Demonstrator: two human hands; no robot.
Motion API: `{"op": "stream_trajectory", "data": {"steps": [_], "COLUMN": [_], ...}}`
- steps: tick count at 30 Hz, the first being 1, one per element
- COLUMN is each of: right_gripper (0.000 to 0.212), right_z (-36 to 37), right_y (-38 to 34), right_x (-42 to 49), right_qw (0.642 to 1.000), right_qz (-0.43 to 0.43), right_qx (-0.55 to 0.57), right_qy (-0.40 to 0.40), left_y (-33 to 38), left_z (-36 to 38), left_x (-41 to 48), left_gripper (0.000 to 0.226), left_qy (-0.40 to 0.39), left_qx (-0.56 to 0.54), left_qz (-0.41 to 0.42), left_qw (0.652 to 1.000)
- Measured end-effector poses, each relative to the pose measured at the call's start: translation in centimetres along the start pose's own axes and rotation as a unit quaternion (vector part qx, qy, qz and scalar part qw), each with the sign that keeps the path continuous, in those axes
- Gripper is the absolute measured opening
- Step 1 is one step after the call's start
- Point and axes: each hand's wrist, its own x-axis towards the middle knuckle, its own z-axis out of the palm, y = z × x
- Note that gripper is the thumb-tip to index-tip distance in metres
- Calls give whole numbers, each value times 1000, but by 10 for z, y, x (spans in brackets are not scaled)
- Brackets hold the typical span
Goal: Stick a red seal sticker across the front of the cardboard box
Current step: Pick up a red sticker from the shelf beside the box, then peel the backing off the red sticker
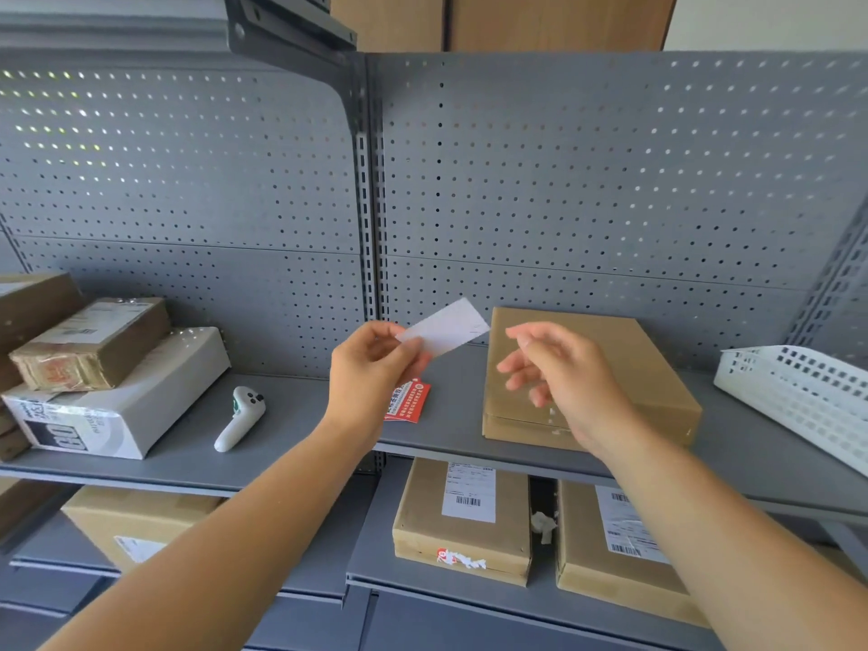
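A flat brown cardboard box (624,350) lies on the grey shelf (300,415), right of centre. My left hand (371,368) pinches a white rectangular sheet (446,327) that shows its blank side, raised above the shelf just left of the box. Below that hand a red seal sticker (407,400) with white print lies on the shelf. My right hand (559,373) hovers over the box's front left part with the fingers loosely apart and nothing in it.
Stacked parcels (112,382) fill the shelf's left end, with a white controller (240,418) beside them. A white perforated plastic basket (798,392) sits at the right. More labelled boxes (465,514) stand on the lower shelf. Grey pegboard backs the shelf.
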Motion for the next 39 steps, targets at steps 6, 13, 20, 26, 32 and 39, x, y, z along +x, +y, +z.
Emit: {"op": "stream_trajectory", "data": {"steps": [6, 13, 20, 26, 32, 39], "right_gripper": [39, 11, 7, 11, 12, 21], "right_z": [-3, -21, -21, -25, -32, -35], "right_y": [-25, -29, -25, -29, -36, -40], "right_x": [-21, -40, -49, -57, -54, -55], "right_qw": [984, 991, 994, 997, 997, 997], "right_qz": [41, 28, -6, -28, -33, -39], "right_qx": [156, 123, 112, 67, 61, 70], "right_qy": [-76, -51, 1, -26, -14, -17], "left_y": [1, 5, 14, 18, 21, 22], "left_z": [20, 23, 45, 51, 51, 49], "left_x": [-18, -31, -49, -54, -60, -67], "left_gripper": [18, 48, 74, 39, 43, 40], "left_qy": [-76, -125, -207, -169, -175, -187], "left_qx": [52, 70, -62, -71, -28, -3], "left_qz": [147, 274, 50, 24, 73, 122], "left_qw": [985, 951, 975, 983, 981, 975]}}
